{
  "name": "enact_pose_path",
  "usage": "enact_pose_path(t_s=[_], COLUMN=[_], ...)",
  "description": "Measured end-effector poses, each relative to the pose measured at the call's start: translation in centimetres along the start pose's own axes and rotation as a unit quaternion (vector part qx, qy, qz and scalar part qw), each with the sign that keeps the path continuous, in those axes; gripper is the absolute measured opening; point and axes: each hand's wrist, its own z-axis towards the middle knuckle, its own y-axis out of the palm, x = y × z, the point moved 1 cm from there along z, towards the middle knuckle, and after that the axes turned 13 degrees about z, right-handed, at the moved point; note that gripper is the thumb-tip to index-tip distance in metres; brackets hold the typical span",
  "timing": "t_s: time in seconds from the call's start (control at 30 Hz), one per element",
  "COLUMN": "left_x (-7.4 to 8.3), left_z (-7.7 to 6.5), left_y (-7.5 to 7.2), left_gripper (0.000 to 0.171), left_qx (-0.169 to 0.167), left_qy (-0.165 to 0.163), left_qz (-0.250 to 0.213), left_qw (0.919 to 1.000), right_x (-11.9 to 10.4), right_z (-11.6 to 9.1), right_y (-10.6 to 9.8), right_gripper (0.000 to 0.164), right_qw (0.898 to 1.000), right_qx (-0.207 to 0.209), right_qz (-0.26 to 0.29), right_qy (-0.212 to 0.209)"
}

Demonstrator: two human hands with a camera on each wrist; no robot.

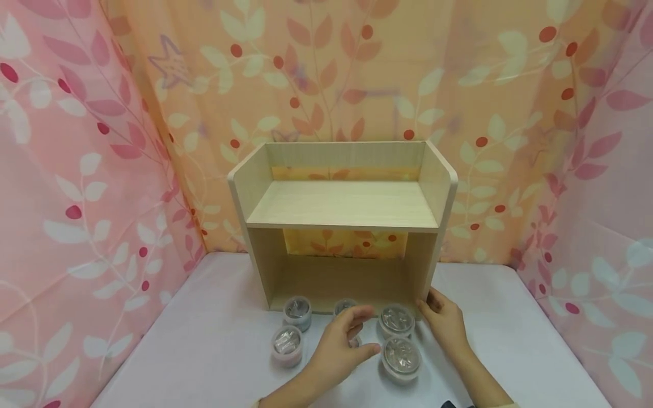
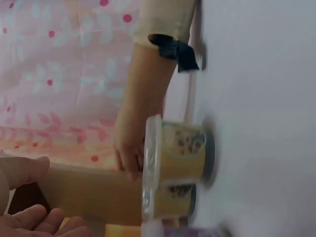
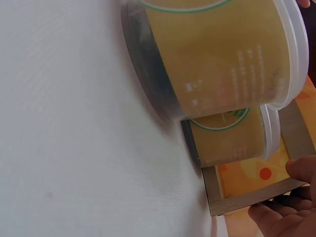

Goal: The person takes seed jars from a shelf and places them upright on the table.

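A pale wooden two-tier shelf (image 1: 342, 204) stands on the table. My right hand (image 1: 445, 323) grips the lower front of its right side panel (image 3: 256, 198), thumb on the inner face and fingers on the outer in the right wrist view. My left hand (image 1: 336, 351) hovers over the tubs, thumb and fingers spread apart, holding nothing. To its right stand two larger lidded plastic tubs, the near tub (image 1: 402, 358) and the far tub (image 1: 396, 321), yellowish-brown in the wrist views. On its left are a pinkish tub (image 1: 287, 344) and a greyish tub (image 1: 297, 313). Another tub (image 1: 344, 306) is partly hidden behind my left hand.
The tubs sit close along the shelf's front edge on a white-covered table (image 1: 204, 340). Behind the shelf hangs an orange patterned curtain (image 1: 331, 73). Pink patterned curtains close off the left side (image 1: 76, 198) and the right side.
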Motion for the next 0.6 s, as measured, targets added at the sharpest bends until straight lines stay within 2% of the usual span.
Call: enact_pose_path(t_s=[0.1,0.27,0.43,0.6], left_x=[-0.1,-0.7,-1.5,-2.9], left_z=[0.2,0.8,0.8,0.3], left_y=[-1.8,-5.0,-8.7,-12.5], left_gripper=[0.059,0.059,0.060,0.061], left_qx=[0.018,0.041,0.069,0.103], left_qy=[0.014,0.017,-0.004,-0.015], left_qz=[0.003,0.012,0.023,0.039], left_qw=[0.9997,0.9989,0.9973,0.9938], right_x=[-0.3,-0.9,-1.1,-1.3], right_z=[0.0,-0.1,-0.3,-0.6], right_y=[-0.2,-0.5,-0.7,-0.9], right_gripper=[0.054,0.052,0.048,0.041], right_qw=[1.000,1.000,0.999,0.999], right_qx=[0.003,0.011,0.022,0.035], right_qz=[0.002,0.020,0.015,-0.018], right_qy=[-0.006,-0.015,-0.019,-0.029])
